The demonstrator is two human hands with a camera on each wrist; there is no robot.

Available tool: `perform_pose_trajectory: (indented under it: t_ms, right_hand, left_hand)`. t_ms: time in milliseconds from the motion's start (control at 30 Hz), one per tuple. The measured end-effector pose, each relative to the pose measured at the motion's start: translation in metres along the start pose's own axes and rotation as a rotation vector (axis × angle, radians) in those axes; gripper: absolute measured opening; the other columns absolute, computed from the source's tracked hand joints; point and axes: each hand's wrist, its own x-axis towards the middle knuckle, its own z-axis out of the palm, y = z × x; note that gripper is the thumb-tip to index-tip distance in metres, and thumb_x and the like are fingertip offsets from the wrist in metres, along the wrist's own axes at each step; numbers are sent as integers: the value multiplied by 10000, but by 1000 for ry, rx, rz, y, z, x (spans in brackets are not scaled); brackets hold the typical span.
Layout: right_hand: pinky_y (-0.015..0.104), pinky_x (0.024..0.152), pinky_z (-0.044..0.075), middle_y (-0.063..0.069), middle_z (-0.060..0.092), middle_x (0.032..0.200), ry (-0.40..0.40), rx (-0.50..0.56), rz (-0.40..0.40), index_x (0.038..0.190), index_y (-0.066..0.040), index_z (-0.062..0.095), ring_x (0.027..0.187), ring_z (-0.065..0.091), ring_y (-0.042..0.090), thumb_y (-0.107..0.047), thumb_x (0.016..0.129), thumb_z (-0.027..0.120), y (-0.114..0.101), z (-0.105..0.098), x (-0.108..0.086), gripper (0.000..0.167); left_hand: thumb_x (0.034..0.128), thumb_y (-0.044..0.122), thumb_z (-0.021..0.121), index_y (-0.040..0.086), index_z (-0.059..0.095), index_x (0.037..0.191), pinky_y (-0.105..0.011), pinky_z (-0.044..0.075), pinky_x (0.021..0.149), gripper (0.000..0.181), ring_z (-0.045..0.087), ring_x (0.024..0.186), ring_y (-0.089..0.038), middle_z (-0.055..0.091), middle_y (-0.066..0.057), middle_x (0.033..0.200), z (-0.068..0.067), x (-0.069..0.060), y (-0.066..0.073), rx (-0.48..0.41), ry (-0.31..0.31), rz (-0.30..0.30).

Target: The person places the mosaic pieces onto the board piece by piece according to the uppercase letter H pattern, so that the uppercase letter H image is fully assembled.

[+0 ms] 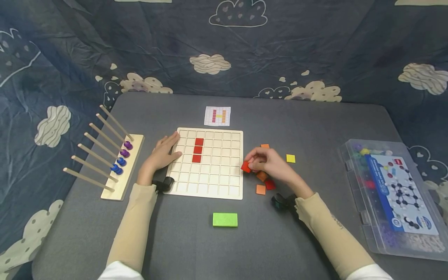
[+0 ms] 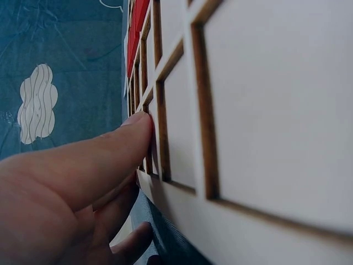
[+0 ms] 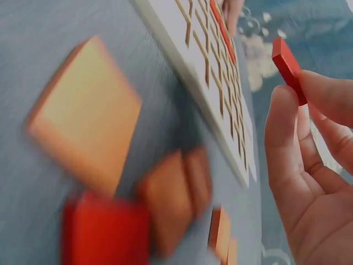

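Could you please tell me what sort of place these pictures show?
Probably a tabletop play or learning corner, perhaps staged for recording: a grey table before a cloud-patterned cloth, bearing a gridded board with three red tiles in it.

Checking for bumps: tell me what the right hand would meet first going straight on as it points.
The right hand, pinching a red tile, would likely meet the grid board first, at its right edge; height is unclear, so it might pass above.
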Motion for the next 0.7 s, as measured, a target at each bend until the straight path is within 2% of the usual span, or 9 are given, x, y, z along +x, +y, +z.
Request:
perform_pose_trajectory:
  t_ms: [200, 367, 600, 700]
  right_hand:
    - [373, 702, 525, 121, 608, 829, -82, 2, -57, 971, 23, 651, 735, 589, 290, 54, 848, 617, -12, 27, 32, 131]
    - [300, 625, 476, 101, 617, 823, -124, -45, -90, 939, -7, 667, 684, 582, 227, 69, 816, 604, -19, 49, 57, 158]
    - [273, 566, 499, 82, 611, 770, -175, -74, -40, 911, 3, 649, 613, 573, 205, 83, 822, 616, -29, 82, 85, 124]
    - [243, 569, 489, 63, 614, 749, -196, -137, -49, 901, 7, 650, 605, 562, 157, 83, 817, 630, -32, 93, 95, 115]
  left_hand:
    - [969, 172, 545, -13, 220, 1502, -682, 46, 1051, 652, 42, 1411, -444, 126, -165, 1577, 0, -1, 1, -7, 5, 3]
    - [969, 182, 543, -10, 215, 1503, -676, 48, 1054, 655, 43, 1411, -443, 119, -155, 1580, 0, 0, 0, -4, -1, 3]
    - [962, 174, 555, -13, 228, 1500, -688, 60, 1046, 656, 55, 1407, -450, 132, -161, 1577, 0, 0, 1, -2, 8, -2]
    - [960, 180, 556, -19, 236, 1495, -693, 71, 1041, 655, 65, 1402, -459, 138, -166, 1574, 0, 0, 1, 0, 11, 2]
